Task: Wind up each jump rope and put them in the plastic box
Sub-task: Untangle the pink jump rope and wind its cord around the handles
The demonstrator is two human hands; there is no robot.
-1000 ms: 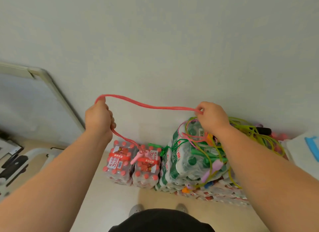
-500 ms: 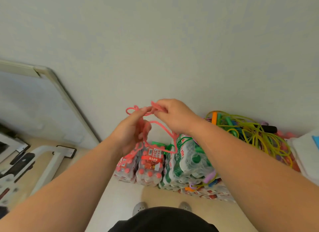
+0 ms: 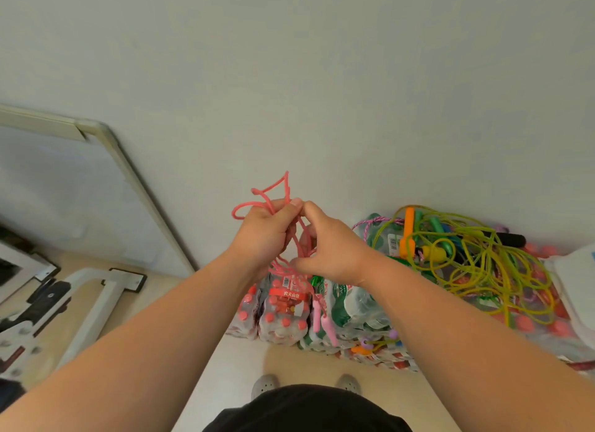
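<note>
Rope [image 3: 288, 188] vertical — loops up, handles [image 3: 317, 315] down

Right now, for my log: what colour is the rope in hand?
The rope is pink; head view.

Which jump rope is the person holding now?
The pink rope, gripped by left hand and right hand; the yellow-green rope lies tangled on bottle packs.

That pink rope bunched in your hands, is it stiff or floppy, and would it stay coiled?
Probably floppy: the pink rope bends into loose loops above the left hand and droops below the right hand. Likely light, held up without visible strain. The loops spring outward, so it may well uncoil if released; its dangling pink handles would probably swing.
</note>
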